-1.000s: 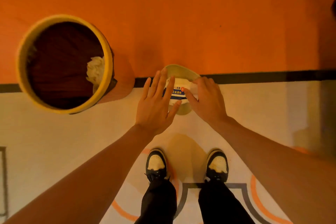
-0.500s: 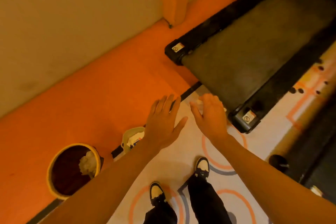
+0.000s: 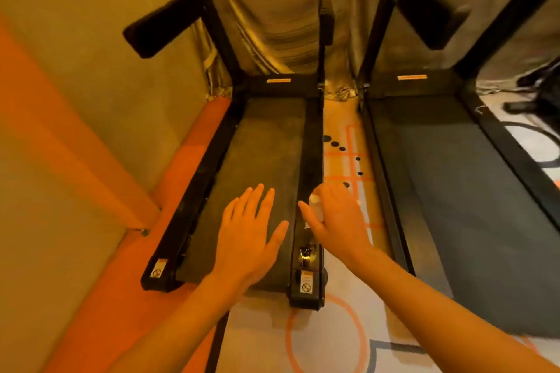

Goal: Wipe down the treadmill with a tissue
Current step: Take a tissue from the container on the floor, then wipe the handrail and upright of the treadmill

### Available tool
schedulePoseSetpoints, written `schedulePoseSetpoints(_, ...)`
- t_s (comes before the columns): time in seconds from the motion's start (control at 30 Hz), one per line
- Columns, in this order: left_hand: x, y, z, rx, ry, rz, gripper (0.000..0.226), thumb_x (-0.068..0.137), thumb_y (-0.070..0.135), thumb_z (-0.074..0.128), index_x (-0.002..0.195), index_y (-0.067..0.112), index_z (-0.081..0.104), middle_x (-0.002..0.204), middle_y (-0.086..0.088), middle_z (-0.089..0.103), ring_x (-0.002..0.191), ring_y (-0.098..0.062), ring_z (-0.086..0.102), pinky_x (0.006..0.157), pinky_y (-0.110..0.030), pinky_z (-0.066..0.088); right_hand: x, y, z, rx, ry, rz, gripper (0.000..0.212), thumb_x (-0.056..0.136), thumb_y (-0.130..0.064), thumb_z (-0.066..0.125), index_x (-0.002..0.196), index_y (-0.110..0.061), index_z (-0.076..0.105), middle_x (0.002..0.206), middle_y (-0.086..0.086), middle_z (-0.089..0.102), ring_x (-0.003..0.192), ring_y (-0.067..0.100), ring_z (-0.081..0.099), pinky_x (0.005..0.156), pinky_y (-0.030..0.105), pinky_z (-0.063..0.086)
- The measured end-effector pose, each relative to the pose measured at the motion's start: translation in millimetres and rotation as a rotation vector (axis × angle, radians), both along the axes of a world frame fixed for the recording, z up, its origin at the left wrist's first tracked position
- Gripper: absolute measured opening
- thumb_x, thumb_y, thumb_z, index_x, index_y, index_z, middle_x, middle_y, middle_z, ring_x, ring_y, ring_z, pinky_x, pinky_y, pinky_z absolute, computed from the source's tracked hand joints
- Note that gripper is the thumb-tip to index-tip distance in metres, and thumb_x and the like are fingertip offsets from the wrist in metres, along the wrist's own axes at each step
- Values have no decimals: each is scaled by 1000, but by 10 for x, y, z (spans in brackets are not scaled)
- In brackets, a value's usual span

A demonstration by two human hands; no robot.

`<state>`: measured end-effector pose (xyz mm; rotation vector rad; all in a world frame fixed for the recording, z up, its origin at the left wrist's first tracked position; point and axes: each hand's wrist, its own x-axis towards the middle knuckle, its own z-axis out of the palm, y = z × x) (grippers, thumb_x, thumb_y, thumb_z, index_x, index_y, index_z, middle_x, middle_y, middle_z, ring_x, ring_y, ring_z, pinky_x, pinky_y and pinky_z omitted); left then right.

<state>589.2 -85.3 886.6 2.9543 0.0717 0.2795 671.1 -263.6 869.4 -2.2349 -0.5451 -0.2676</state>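
A black treadmill (image 3: 263,145) with a dark grey belt stretches away from me, its console and handrails at the top. My left hand (image 3: 250,230) hovers flat over the rear of the belt, fingers spread, holding nothing. My right hand (image 3: 336,218) is above the treadmill's right side rail and grips a small white tissue (image 3: 315,201), which peeks out between thumb and fingers. Most of the tissue is hidden by the hand.
A second treadmill (image 3: 439,175) stands parallel on the right, with a strip of patterned white-and-orange floor (image 3: 348,160) between them. A beige wall (image 3: 75,130) and orange floor band (image 3: 115,297) run along the left. A curtain (image 3: 272,24) hangs behind the consoles.
My view swung from the tissue pack and yellow bin on the floor up to the treadmill. My right hand came away from the pack with a tissue; both hands now reach over the treadmill's rear.
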Motion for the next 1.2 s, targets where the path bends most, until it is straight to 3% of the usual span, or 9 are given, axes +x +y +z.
schedulePoseSetpoints(0.17, 1324, -352, 392, 94, -57, -71, 81, 105, 68, 7, 154, 16, 46, 160, -13, 44, 148, -33, 42, 117, -54, 37, 1145, -470, 294, 87, -91, -23, 56, 95, -64, 44, 105, -12, 62, 99, 8, 65, 89, 26, 63, 76, 51, 58)
schedulePoseSetpoints(0.3, 2299, -466, 681, 123, -106, -66, 87, 102, 71, 2, 156, 17, 44, 161, -11, 42, 150, -31, 39, 120, -51, 32, 2127, -614, 423, 85, -153, -80, 41, 96, -65, 48, 97, -24, 55, 90, -7, 54, 82, 17, 56, 68, 39, 54)
schedulePoseSetpoints(0.43, 3245, -496, 846, 115, -140, -56, 90, 97, 74, -3, 162, 22, 31, 169, -6, 29, 156, -26, 24, 125, -43, 18, 3145, -580, 635, 79, -250, -128, 27, 100, -48, 58, 89, -29, 42, 82, -12, 40, 75, 14, 46, 63, 23, 32)
schedulePoseSetpoints(0.6, 4428, -501, 999, 112, -168, -79, 96, 93, 76, -11, 164, 23, 25, 170, -5, 24, 157, -24, 20, 125, -41, 15, 4277, -471, 863, 54, -299, -159, 24, 101, -41, 60, 92, -27, 43, 86, -8, 45, 80, 14, 46, 68, 32, 37)
schedulePoseSetpoints(0.7, 5131, -482, 1091, 118, -170, -82, 94, 94, 75, -9, 164, 23, 25, 170, -4, 25, 158, -23, 20, 125, -41, 14, 4937, -384, 1021, 28, -320, -142, 24, 102, -41, 59, 95, -18, 55, 88, -6, 47, 82, 15, 48, 69, 34, 41)
schedulePoseSetpoints(0.87, 6219, -389, 1175, 94, -211, -16, 94, 94, 76, -8, 165, 22, 23, 170, -4, 26, 157, -23, 21, 125, -41, 16, 6128, -213, 1149, 101, -343, -64, 29, 102, -44, 48, 95, -16, 54, 87, -5, 50, 81, 18, 49, 71, 42, 46)
schedulePoseSetpoints(0.97, 6886, -296, 1148, 60, -223, 101, 95, 92, 78, -9, 166, 23, 17, 171, -2, 21, 158, -22, 18, 126, -42, 14, 6937, 0, 1147, 175, -317, 14, 38, 98, -46, 42, 103, -12, 59, 96, 0, 57, 91, 22, 55, 81, 48, 48)
schedulePoseSetpoints(1.03, 7301, -212, 1094, 35, -222, 184, 90, 94, 75, -4, 166, 24, 11, 173, -1, 16, 159, -21, 14, 127, -41, 11, 7452, 180, 1153, 243, -290, 93, 38, 95, -45, 44, 107, -12, 58, 102, -2, 56, 98, 21, 54, 85, 45, 46)
schedulePoseSetpoints(1.2, 7832, -74, 959, -21, -169, 267, 93, 90, 77, -16, 165, 24, -5, 172, 5, -6, 160, -15, -5, 130, -40, 3, 8346, 655, 1193, 367, -234, 370, 16, 102, -16, 46, 111, -10, 58, 105, -5, 49, 98, 16, 50, 80, 31, 42)
